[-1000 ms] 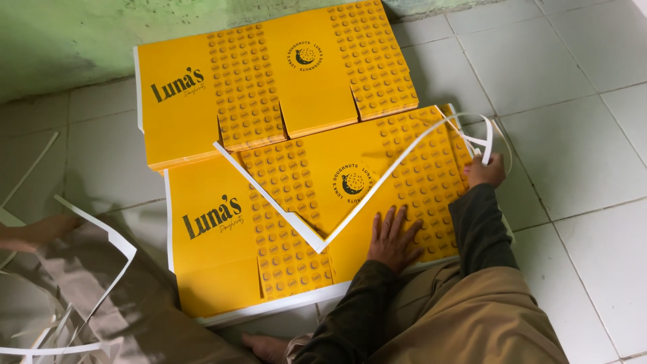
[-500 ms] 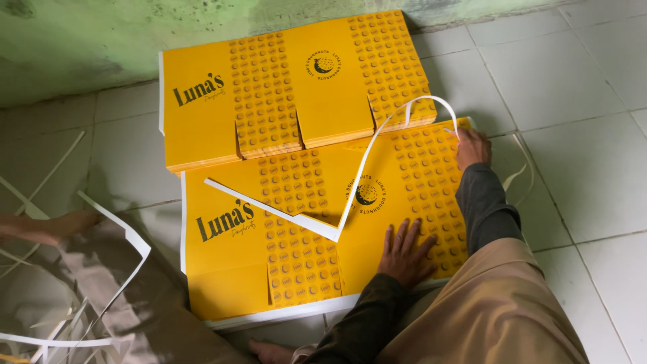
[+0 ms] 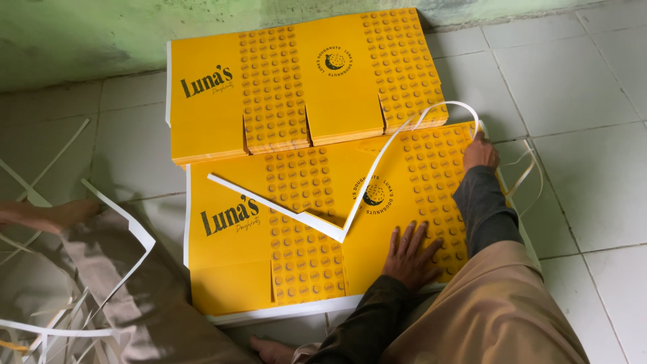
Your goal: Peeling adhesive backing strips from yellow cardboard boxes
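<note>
Head view, hands: left hand lies flat, fingers spread wide, on the near stack of yellow printed sheets. Right hand pinches the white trim strip at the stack's far right edge.
Strip position: across the near stack, bent in a V, looping up at the right hand.
Risk: strip could tear or drag the top sheet askew if the flat hand slips.
Risk: far stack overlaps the near one; could get nudged.
Hidden: right fingertips, near stack's right edge behind the sleeve, strip pile cut off at left.
</note>
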